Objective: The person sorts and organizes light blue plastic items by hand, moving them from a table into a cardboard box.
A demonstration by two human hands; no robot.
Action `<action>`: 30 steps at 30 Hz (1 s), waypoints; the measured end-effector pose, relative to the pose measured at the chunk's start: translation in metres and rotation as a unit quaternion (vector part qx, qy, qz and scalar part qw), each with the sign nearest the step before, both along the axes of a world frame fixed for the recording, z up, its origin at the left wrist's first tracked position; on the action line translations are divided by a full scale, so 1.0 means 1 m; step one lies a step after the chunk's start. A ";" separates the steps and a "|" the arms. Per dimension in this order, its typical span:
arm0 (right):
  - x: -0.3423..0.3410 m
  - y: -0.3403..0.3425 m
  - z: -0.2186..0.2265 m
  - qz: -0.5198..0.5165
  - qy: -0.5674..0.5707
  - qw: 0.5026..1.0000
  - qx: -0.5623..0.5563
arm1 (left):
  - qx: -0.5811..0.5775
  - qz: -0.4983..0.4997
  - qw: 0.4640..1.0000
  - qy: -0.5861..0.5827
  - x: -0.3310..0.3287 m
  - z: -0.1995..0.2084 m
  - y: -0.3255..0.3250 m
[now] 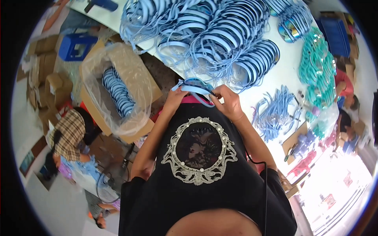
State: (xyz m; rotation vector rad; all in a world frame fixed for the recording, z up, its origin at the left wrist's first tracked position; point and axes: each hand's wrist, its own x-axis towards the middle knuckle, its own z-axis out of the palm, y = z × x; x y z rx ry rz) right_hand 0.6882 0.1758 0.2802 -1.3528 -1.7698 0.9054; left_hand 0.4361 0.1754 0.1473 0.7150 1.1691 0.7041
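A pair of light blue swim goggles (197, 87) with a dark strap is stretched between my two hands, in front of my chest and close to the table's near edge. My left hand (176, 98) pinches its left end, where pale blue pieces stick up. The fingers of my right hand (228, 102) are closed on the strap at the other end. A loop of light blue strap hangs below between the hands. Just beyond lie big rows of similar blue goggles (236, 29), nested together with their straps trailing over the white table (289, 70).
An open cardboard box (151, 80), lined with clear plastic, stands at left with a row of blue goggles (118, 92) inside. Blue straps (277, 112) and green goggles (317, 67) lie at right. A dark cable (264, 188) runs down my right side. People work on both sides.
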 end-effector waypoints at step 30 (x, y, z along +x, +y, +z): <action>0.146 -0.014 -0.107 -0.431 -0.104 0.894 -0.061 | -0.234 -0.173 0.956 -0.034 0.282 -0.043 0.087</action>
